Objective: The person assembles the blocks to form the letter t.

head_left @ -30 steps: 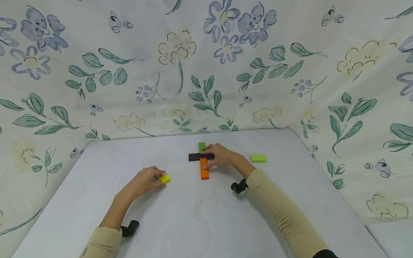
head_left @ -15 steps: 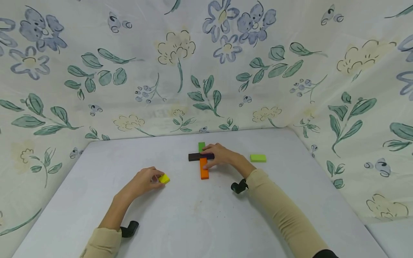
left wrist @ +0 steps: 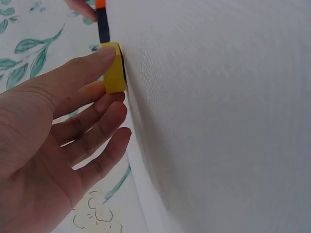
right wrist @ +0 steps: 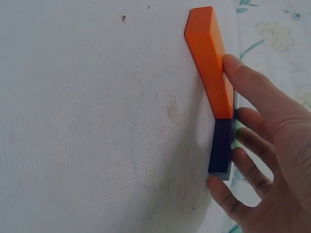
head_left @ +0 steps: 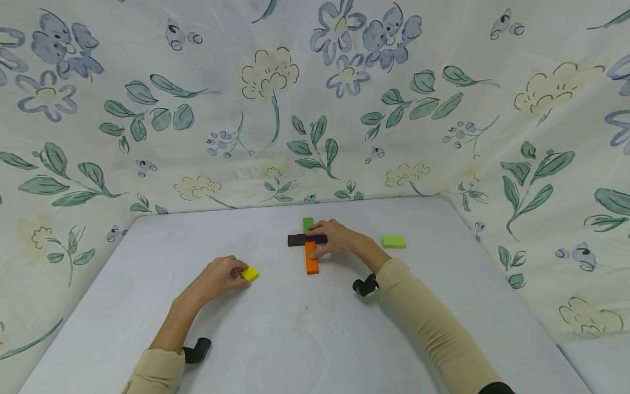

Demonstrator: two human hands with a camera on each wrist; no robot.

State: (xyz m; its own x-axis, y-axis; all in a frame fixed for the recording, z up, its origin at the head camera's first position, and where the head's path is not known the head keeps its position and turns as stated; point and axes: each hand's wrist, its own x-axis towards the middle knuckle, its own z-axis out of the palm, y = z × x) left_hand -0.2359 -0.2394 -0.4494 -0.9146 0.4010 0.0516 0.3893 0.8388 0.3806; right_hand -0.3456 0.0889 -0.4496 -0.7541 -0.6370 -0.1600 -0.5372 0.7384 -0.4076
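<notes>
In the head view my left hand (head_left: 221, 276) pinches a yellow block (head_left: 251, 273) at the table's left middle. The left wrist view shows the thumb on that yellow block (left wrist: 114, 73), the other fingers spread below it. My right hand (head_left: 337, 235) rests over a cross of blocks. Its thumb touches the orange block (head_left: 312, 265), and its relaxed fingers reach over the dark blue block (right wrist: 221, 145) towards the green block (head_left: 307, 223). A dark brown block (head_left: 296, 240) forms the cross's left arm. The fingers partly hide the green and blue blocks.
A light green block (head_left: 394, 242) lies flat to the right of the cross. The white table (head_left: 305, 339) ends at a flowered cloth (head_left: 221, 109) behind and at the sides. A black camera mount sits at each wrist.
The left hand and yellow block have shifted very slightly left and towards the front. The right hand and the other blocks have stayed put.
</notes>
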